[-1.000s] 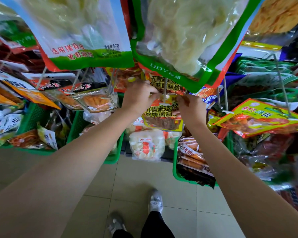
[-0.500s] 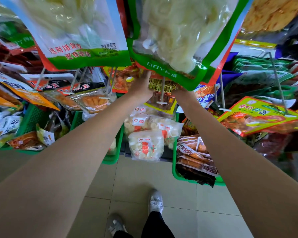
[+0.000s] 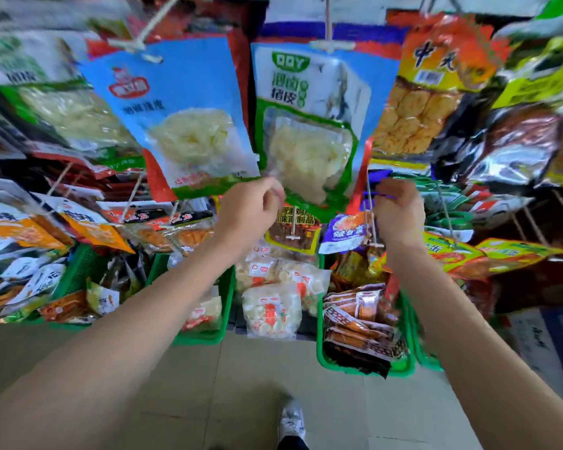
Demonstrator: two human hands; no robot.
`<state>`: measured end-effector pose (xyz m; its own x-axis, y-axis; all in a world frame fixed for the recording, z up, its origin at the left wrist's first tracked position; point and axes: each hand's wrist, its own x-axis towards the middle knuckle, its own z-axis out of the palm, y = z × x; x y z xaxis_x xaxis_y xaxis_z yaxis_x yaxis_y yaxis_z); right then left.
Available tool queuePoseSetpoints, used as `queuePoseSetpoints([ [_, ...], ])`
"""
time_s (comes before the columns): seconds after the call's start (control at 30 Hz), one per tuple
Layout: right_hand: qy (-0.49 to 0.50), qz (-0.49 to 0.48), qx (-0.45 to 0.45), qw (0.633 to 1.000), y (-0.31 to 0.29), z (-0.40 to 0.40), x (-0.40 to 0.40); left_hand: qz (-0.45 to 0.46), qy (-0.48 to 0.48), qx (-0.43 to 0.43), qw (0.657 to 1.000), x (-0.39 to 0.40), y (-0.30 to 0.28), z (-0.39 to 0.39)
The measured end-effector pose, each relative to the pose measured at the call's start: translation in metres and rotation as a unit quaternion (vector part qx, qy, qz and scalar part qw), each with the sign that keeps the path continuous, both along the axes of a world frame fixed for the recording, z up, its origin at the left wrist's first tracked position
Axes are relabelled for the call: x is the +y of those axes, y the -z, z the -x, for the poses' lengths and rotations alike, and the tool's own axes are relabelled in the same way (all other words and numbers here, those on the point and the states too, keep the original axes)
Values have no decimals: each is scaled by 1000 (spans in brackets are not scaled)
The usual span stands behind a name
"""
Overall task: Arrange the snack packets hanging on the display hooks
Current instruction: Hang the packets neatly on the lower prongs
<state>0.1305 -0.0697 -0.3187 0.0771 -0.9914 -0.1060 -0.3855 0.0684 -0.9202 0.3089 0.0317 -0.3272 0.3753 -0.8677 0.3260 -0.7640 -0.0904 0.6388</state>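
1. The left hand [image 3: 252, 211] is raised in front of the display rack, its fingers curled and pinching the bottom edge of the green-bordered clear packet of pale shredded snack [image 3: 307, 131]; that packet hangs from a white display hook [image 3: 329, 43] at the upper middle of the rack, tilted slightly with its lower end towards the hand.
2. The right hand [image 3: 398, 212] is raised near the lower right corner of the same packet, fingers curled round a small blue-purple packet edge [image 3: 379, 178]; it sits just beside a thin white wire hook [image 3: 371, 222] that slopes downward; blur keeps the exact grip unclear.
3. Just left of the green-bordered packet hangs a blue packet with a clear window of pale shreds [image 3: 182, 125], tilted so its bottom swings rightward and overlaps the first packet's left edge.
4. Right of the green-bordered one hangs an orange-and-yellow packet of golden fried pieces [image 3: 426, 92]; farther right are dark foil packets [image 3: 514, 147], blurred.
5. Below the hands, on a lower hook, hangs a yellow packet with red lettering [image 3: 291, 230]; beside it to the right is a purple-and-white packet [image 3: 343, 233].
6. Along the bottom of the rack stand green plastic baskets [image 3: 403, 365] holding loose packets; a clear bag of white round sweets [image 3: 270, 311] lies between two baskets.
7. A white shoe [image 3: 291, 420] stands on the pale tiled floor [image 3: 208, 401].
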Motion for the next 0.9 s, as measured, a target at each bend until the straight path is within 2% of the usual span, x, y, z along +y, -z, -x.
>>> queuePoseSetpoints([
  [0.03, -16, 66, 11, 998, -23, 1, 0, 26, 4, -9, 1000, 2, -15, 4],
  [0.1, -61, 171, -36, 983, -71, -4, 0, 79, 0, -36, 996, 0, -45, 8],
  [0.17, -95, 213, -66, 970, -105, -16, -4, 113, 1, -57, 992, -7, -76, 7],
  [0.23, -111, 208, -47, 971, -126, -28, -10, 123, 1, -86, 989, -15, -102, 4],
  [0.33, -154, 181, 68, 969, -140, -38, -14, 86, 21, -137, 987, -19, -130, 1],
  [0.43, -206, 204, 195, 937, -148, -42, -13, 15, 41, -174, 984, -19, -149, 0],
  [0.5, -202, 239, 249, 916, -151, -45, -11, 6, 39, -180, 983, -16, -160, -2],
  [0.63, -158, 287, 245, 912, -149, -43, -4, -1, 20, -152, 988, -9, -172, -10],
  [0.77, -141, 274, 335, 890, -154, -39, 2, -33, 23, -156, 987, -4, -183, -11],
  [0.83, -155, 285, 358, 876, -162, -39, 7, -38, 33, -154, 987, -2, -190, -9],
  [0.9, -186, 313, 341, 867, -169, -36, 11, -33, 48, -153, 987, -1, -200, -4],
])
